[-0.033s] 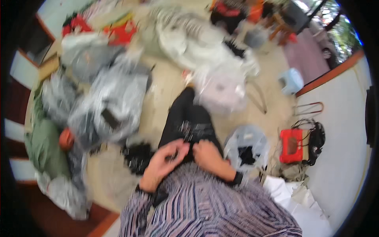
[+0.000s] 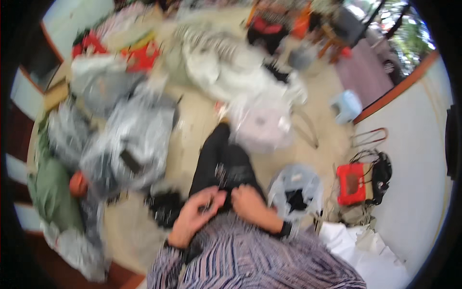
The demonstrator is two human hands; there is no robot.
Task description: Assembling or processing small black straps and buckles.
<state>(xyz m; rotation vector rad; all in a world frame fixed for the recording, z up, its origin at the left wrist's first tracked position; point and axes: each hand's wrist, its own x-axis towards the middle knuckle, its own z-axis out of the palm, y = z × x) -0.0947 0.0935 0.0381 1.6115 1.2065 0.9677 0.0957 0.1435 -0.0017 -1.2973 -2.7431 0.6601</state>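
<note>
My left hand [image 2: 198, 215] is over my lap, its fingers curled round with the tips together. A dark patch shows between the fingers, too blurred to name. Close beside it my right hand [image 2: 250, 204] is closed, knuckles up; what it pinches, if anything, is hidden. Both hands meet at a black thing lying on my dark trousers [image 2: 207, 164]. Small shiny pieces [image 2: 221, 174] lie on the lap just beyond the fingers. A heap of small black items [image 2: 166, 207] rests on the floor by my left arm. To the right stands an open clear plastic bag [image 2: 308, 180] with black pieces [image 2: 296, 198] inside.
Filled clear bags [image 2: 149, 115] crowd the left, a dark flat object [image 2: 130, 161] on one. A pale pink bundle in plastic [image 2: 262, 123] sits by my foot. A light blue stool [image 2: 347, 106], a red box [image 2: 351, 184] and white sheets [image 2: 353, 250] line the right side.
The whole view has shifted slightly, so the room appears lower and farther left. Both hands keep nearly the same pose over my lap.
</note>
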